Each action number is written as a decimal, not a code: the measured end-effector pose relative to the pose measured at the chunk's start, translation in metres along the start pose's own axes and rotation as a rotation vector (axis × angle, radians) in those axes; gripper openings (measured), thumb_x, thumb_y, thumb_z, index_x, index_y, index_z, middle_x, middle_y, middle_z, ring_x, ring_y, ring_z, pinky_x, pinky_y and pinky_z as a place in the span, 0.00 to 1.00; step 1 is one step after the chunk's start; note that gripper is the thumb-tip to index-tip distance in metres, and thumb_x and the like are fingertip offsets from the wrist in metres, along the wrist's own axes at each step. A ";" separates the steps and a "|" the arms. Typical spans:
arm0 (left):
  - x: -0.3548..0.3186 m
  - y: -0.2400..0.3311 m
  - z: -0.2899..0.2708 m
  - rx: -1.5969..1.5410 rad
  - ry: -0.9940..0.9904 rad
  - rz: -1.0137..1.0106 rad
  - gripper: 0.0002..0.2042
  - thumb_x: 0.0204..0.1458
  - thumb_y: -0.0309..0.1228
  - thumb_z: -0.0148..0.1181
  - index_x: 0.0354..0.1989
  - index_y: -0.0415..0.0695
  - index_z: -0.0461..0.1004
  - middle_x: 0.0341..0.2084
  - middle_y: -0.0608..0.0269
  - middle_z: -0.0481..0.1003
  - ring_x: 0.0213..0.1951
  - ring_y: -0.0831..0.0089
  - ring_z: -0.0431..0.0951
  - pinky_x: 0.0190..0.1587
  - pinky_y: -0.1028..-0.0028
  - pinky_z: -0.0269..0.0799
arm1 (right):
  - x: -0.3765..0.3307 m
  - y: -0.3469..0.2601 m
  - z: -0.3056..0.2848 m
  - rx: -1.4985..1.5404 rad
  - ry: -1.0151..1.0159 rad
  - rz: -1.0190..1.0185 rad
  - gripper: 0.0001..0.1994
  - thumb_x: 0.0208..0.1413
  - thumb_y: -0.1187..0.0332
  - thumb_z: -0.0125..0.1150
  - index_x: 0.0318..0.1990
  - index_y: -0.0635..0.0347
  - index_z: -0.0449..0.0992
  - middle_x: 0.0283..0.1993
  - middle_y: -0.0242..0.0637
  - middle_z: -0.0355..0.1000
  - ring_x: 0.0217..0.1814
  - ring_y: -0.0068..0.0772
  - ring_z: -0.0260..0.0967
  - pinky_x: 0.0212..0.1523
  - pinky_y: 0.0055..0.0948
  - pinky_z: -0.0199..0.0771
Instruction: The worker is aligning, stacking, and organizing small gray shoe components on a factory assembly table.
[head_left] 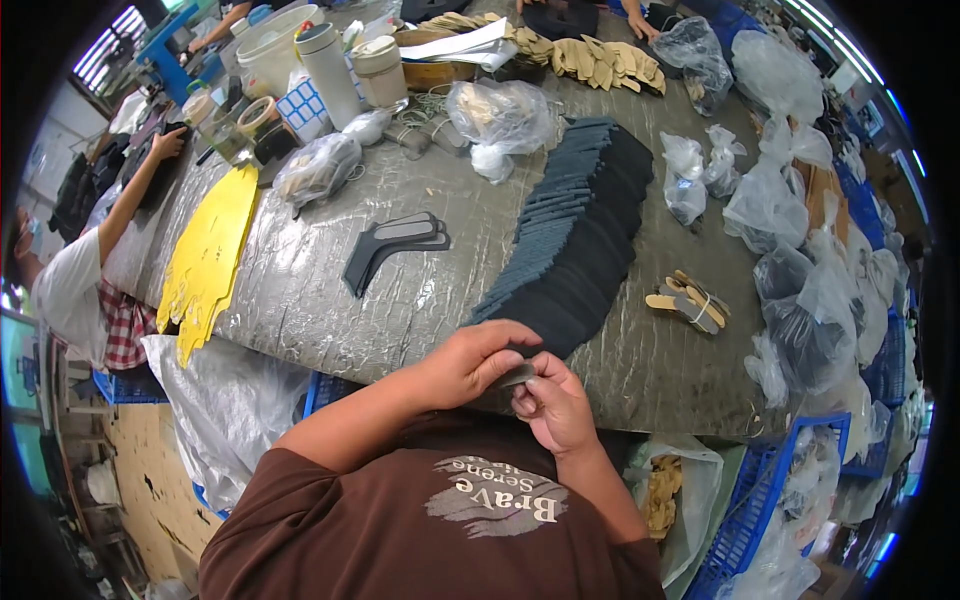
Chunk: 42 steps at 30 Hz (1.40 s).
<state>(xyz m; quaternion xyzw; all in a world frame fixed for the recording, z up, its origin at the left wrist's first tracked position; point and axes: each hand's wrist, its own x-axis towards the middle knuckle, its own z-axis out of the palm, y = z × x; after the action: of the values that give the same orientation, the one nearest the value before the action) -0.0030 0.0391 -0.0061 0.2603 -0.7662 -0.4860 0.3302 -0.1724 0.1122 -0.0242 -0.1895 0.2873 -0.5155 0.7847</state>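
Note:
Close in front of my body, my left hand [470, 365] and my right hand [556, 405] meet at the table's near edge. Between their fingertips they pinch a small dark grey flat piece [516, 377], partly covered by the fingers. Just beyond my hands starts a long overlapping row of dark fabric pieces [590, 230], fanned out with blue-grey edges on its left. Left of the row lies a small stack of curved dark pieces [385, 250] with grey strips on top. To the right rests a bundle of tan and grey strips [690, 303], bound around the middle.
Yellow sheets [212, 255] overhang the table's left edge. Cups, a grey tumbler [328, 75] and a white bucket [275, 50] stand at the back left. Plastic bags [775, 200] line the right side, above a blue crate [745, 510]. A person [85, 280] works at the far left.

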 end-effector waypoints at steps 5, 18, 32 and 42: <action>0.004 0.025 -0.007 0.198 -0.128 0.089 0.13 0.43 0.25 0.65 0.40 0.49 0.77 0.41 0.57 0.72 0.37 0.61 0.77 0.38 0.69 0.73 | -0.001 -0.001 0.009 -0.085 0.111 0.027 0.05 0.56 0.74 0.43 0.36 0.56 0.66 0.32 0.25 0.64 0.26 0.11 0.56 0.25 0.13 0.55; 0.004 0.022 0.001 0.406 0.009 0.241 0.13 0.36 0.21 0.67 0.33 0.46 0.74 0.32 0.60 0.73 0.32 0.63 0.76 0.29 0.70 0.72 | -0.007 0.001 -0.012 -0.257 0.066 -0.035 0.06 0.57 0.75 0.44 0.39 0.58 0.68 0.42 0.31 0.70 0.25 0.13 0.58 0.24 0.13 0.57; -0.002 0.006 -0.010 0.070 0.169 -0.732 0.06 0.51 0.26 0.60 0.28 0.36 0.74 0.17 0.66 0.72 0.21 0.82 0.71 0.25 0.79 0.67 | -0.023 -0.013 -0.034 -1.675 0.299 -0.825 0.08 0.44 0.72 0.64 0.34 0.54 0.77 0.23 0.30 0.63 0.19 0.32 0.64 0.20 0.31 0.64; 0.000 -0.007 0.002 0.250 0.130 -0.656 0.07 0.49 0.29 0.62 0.28 0.37 0.76 0.14 0.65 0.72 0.18 0.82 0.70 0.21 0.77 0.66 | -0.022 -0.005 -0.035 -1.901 0.251 -0.765 0.11 0.41 0.69 0.67 0.36 0.50 0.79 0.25 0.29 0.64 0.19 0.33 0.64 0.20 0.32 0.64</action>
<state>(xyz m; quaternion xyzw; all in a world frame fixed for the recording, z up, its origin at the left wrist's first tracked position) -0.0038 0.0369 -0.0131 0.5612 -0.6726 -0.4513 0.1702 -0.2055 0.1301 -0.0420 -0.7549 0.5766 -0.3067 0.0588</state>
